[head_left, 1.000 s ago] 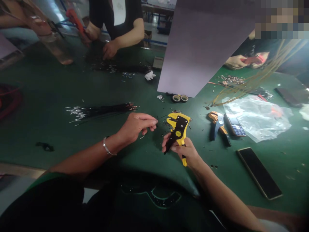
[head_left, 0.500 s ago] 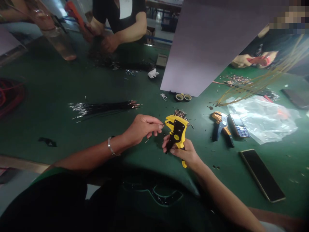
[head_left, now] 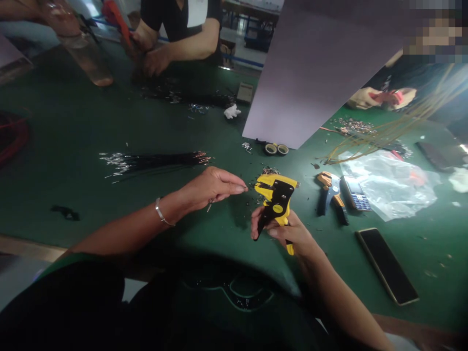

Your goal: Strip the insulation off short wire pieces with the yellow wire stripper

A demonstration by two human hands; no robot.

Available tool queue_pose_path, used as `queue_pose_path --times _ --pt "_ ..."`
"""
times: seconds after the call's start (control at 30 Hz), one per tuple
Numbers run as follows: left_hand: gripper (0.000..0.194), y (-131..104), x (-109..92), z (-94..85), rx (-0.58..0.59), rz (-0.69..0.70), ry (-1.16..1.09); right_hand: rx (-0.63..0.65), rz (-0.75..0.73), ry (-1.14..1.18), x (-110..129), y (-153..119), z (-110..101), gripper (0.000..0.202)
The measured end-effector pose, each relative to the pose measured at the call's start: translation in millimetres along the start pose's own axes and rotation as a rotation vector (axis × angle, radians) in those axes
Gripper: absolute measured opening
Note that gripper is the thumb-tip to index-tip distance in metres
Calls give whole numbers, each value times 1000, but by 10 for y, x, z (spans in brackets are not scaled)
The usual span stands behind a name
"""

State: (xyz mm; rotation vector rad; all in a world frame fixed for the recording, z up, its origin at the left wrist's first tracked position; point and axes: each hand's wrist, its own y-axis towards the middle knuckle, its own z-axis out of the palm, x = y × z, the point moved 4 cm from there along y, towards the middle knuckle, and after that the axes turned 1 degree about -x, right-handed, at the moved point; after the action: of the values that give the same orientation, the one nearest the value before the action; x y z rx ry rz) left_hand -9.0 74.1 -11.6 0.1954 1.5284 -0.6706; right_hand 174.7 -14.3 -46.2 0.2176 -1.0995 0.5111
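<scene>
Left of the wire stripper (head_left: 281, 197) the right hand (head_left: 292, 231) grips, the left hand (head_left: 208, 189) pinches a wire (head_left: 209, 206), best fed straight.

Matt Surfaces, Bright Metal, Crinkled Plastic

The green tabletop (head_left: 73, 129) is smooth and mostly matt, its pale edging (head_left: 34, 247) wood-like. On the yellow-and-black hand tool (head_left: 279, 195), satin surfaces show small, shiny metallic spots; whether the yellow is painted metal or plastic is unclear. The wire bundle (head_left: 161, 160) has dark, plastic-looking covering, silvery metal at one end and coppery at the other. The bracelet (head_left: 160, 210) gleams like polished metal. The clear bag (head_left: 397, 190) is glossy, wrinkled plastic film; the smartphone (head_left: 387, 265) has a smooth, dark, glass-like face. The upright panel (head_left: 314, 68) looks matt, the white wad (head_left: 231, 111) like crumpled tissue paper.
</scene>
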Motion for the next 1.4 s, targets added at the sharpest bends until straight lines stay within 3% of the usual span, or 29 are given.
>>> queue_pose_path --times 0.17,1.4 --pt "16 -7 -48 -30 15 79 105 48 25 -28 -13 -22 18 42" --pt "13 -36 -104 -3 12 68 209 78 56 -111 -55 -25 86 39"
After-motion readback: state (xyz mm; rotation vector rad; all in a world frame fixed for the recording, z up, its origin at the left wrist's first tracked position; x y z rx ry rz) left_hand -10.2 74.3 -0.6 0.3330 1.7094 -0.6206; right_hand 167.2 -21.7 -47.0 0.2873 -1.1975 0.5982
